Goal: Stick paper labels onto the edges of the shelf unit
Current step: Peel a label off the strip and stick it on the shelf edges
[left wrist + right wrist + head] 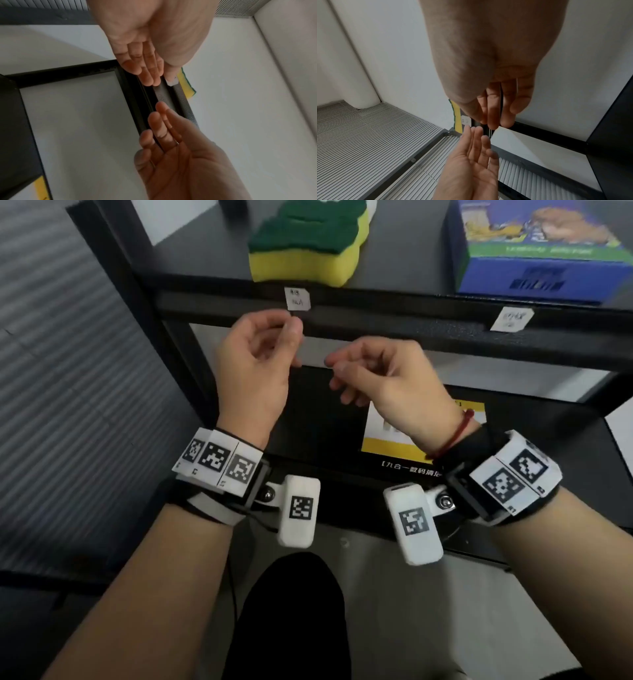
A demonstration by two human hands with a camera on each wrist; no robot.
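Just above the left hand (255,364)'s loosely curled, empty fingers (291,328), a label (297,298) sticks to the shelf edge (394,316).

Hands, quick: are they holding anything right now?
Left hand: open, fingers loosely curled, holding nothing visible.
Right hand: open, fingers loosely curled, holding nothing visible.

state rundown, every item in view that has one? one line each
left label: stuck on the shelf edge, below the sponge
right label: on the shelf edge, tilted
sponge: resting on the shelf, green side up
blue box: closed, on the shelf
left hand: loosely curled, holds nothing visible
right hand: loosely curled, holds nothing visible
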